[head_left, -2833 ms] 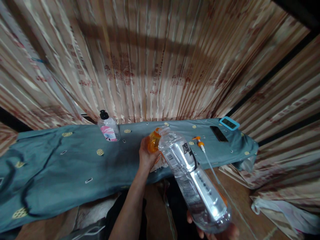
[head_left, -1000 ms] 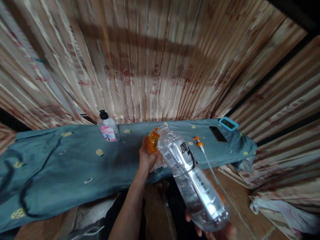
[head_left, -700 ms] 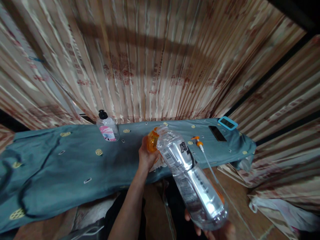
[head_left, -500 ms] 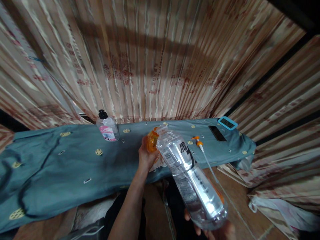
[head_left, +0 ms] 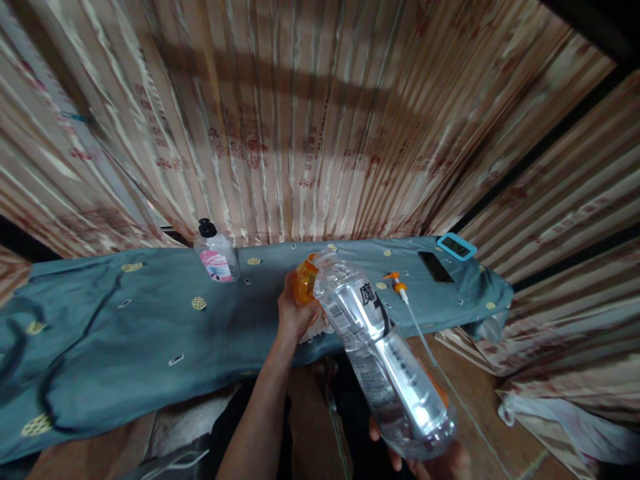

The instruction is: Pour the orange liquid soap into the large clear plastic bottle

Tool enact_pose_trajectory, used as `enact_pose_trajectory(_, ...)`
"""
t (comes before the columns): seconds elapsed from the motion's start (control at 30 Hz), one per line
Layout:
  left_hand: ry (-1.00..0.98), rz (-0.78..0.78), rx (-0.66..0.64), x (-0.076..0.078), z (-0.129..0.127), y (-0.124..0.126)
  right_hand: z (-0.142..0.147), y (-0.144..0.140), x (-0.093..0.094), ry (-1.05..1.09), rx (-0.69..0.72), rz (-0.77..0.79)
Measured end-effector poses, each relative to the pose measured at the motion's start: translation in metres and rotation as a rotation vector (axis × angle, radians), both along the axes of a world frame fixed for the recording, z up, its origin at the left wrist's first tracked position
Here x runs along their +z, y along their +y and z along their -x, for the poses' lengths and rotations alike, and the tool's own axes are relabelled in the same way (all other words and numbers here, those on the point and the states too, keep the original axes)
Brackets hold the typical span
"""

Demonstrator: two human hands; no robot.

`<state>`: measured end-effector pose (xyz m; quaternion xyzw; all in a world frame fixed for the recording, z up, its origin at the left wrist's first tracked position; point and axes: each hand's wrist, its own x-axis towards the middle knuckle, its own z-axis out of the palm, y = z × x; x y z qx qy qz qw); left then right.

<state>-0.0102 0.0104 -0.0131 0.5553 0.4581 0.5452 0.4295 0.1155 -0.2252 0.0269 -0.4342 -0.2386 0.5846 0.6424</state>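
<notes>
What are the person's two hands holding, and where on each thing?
The left hand wraps the side of a small orange plastic bottle. The right hand cups the base of a large clear plastic bottle, tilted neck-first toward the orange one.

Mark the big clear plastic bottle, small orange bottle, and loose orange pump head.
big clear plastic bottle [head_left: 380, 347], head view, mid body
small orange bottle [head_left: 303, 285], head view, shoulder
loose orange pump head [head_left: 397, 282], head view, nozzle top

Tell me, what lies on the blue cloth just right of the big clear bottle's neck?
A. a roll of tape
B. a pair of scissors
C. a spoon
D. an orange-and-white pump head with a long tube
D: a pump head with an orange top and a thin tube lies on the blue cloth, right of the big clear bottle held in the right hand.
</notes>
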Motion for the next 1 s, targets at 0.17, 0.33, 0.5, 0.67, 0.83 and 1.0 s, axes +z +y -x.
enact_pose_trajectory(0.17, -0.011, -0.006, -0.001, 0.002, 0.000, -0.001, -0.003, -0.001, -0.003, -0.004, 0.034, 0.009)
enact_pose_trajectory(0.33, 0.035, 0.000, 0.017, 0.007, 0.000, -0.002, 0.003, 0.000, 0.003, 0.021, -0.022, 0.031)
enact_pose_trajectory(0.5, 0.017, -0.008, 0.013, 0.007, 0.001, -0.002, 0.017, 0.008, 0.018, 0.074, -0.108, 0.024)
enact_pose_trajectory(0.67, 0.023, -0.003, -0.004, 0.006, 0.001, -0.001, 0.017, 0.009, 0.020, 0.090, -0.118, 0.068)
enact_pose_trajectory(0.83, 0.039, -0.027, 0.001, 0.007, 0.001, -0.001, 0.006, 0.004, 0.009, 0.032, -0.046, 0.049)
enact_pose_trajectory(1.0, 0.010, -0.016, 0.008, 0.006, 0.000, -0.001, -0.002, -0.003, -0.006, 0.003, -0.011, 0.062)
